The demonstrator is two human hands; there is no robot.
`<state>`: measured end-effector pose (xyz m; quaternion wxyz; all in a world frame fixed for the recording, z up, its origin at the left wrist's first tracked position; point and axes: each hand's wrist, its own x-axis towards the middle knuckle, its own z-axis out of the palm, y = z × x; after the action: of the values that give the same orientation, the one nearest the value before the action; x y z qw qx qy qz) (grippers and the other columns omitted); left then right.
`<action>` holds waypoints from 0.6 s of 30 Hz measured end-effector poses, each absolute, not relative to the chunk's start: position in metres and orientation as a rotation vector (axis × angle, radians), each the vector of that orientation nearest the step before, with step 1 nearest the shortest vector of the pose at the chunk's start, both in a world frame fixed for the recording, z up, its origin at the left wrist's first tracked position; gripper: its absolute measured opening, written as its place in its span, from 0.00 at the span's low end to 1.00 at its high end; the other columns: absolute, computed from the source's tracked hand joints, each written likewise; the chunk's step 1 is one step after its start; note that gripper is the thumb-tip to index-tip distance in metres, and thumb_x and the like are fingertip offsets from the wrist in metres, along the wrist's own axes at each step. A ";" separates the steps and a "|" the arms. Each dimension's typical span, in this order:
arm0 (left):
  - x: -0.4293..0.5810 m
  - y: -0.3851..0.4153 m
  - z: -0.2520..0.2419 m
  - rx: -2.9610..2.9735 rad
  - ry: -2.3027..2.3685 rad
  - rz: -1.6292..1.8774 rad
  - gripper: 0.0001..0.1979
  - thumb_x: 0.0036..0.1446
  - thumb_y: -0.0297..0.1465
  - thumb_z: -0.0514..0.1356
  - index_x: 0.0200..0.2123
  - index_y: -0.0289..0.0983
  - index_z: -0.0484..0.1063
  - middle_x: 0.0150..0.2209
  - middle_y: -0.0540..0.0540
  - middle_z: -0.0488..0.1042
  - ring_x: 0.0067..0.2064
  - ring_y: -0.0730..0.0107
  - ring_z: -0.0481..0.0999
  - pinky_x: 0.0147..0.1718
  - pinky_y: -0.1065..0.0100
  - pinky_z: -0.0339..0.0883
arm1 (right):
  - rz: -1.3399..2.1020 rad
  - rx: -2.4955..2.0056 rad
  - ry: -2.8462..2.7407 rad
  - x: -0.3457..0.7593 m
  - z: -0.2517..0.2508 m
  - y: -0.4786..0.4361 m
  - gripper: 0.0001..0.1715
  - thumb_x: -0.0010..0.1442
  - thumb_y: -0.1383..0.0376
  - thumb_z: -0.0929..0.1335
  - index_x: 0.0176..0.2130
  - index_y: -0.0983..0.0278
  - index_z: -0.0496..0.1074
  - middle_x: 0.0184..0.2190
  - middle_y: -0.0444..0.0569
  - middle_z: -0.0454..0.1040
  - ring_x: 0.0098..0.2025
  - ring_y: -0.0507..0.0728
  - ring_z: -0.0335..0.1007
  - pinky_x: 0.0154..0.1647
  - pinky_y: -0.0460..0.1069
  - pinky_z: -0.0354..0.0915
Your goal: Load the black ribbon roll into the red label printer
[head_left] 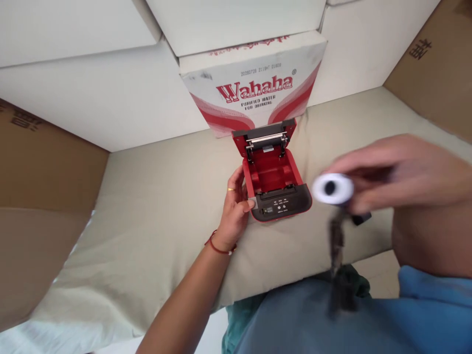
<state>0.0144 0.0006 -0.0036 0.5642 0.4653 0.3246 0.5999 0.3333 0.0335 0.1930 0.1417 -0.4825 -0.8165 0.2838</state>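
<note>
A small red and black printer point(269, 179) sits on the cloth with its lid raised and its red inner compartment open to view. My left hand point(236, 202) grips its left side, the thumb on the front left corner and the fingers around the side wall. To the right of the printer, in the air, my right hand point(383, 172) is closed around a white paper roll point(342, 189) with a dark hole at its centre. Below the roll hangs a dark, blurred strip point(336, 246); what it is I cannot make out.
Behind the printer stands a white and red Wahaha water carton point(258, 83), backed by large white boxes point(92, 98). Brown cardboard boxes point(47, 187) flank the surface on both sides. Beige cloth point(155, 206) covers the surface up to its front edge, where my lap begins.
</note>
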 end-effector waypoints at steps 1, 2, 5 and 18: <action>0.016 -0.001 -0.005 1.117 0.781 1.434 0.41 0.64 0.52 0.77 0.76 0.56 0.71 0.83 0.45 0.64 0.79 0.42 0.71 0.74 0.46 0.75 | 1.008 -1.290 -2.454 0.313 0.189 0.042 0.32 0.67 0.36 0.75 0.57 0.51 0.91 0.31 0.47 0.86 0.31 0.58 0.80 0.36 0.56 0.73; 0.017 -0.004 -0.006 1.152 0.810 1.460 0.40 0.66 0.52 0.75 0.76 0.57 0.70 0.83 0.44 0.64 0.79 0.43 0.71 0.74 0.46 0.74 | 1.049 -1.221 -2.485 0.292 0.183 0.051 0.28 0.68 0.45 0.76 0.60 0.53 0.89 0.37 0.47 0.89 0.35 0.59 0.83 0.39 0.55 0.74; 0.018 -0.012 -0.007 1.292 0.953 1.541 0.36 0.71 0.51 0.71 0.78 0.59 0.68 0.82 0.45 0.62 0.83 0.44 0.64 0.77 0.45 0.69 | 0.805 -1.278 -2.564 0.244 0.162 0.068 0.20 0.72 0.63 0.72 0.59 0.59 0.87 0.51 0.50 0.91 0.49 0.62 0.87 0.51 0.54 0.75; 0.019 -0.030 0.019 2.281 1.204 1.632 0.23 0.74 0.37 0.63 0.69 0.52 0.81 0.58 0.41 0.82 0.67 0.42 0.77 0.71 0.34 0.73 | 0.261 -1.583 -2.845 0.201 0.149 0.082 0.22 0.73 0.68 0.70 0.61 0.58 0.85 0.52 0.57 0.91 0.50 0.67 0.86 0.41 0.53 0.67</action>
<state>0.0194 -0.0305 0.0192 0.0447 0.7466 0.3942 0.5341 0.2012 0.0822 0.1491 -0.0625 -0.4838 -0.8693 0.0799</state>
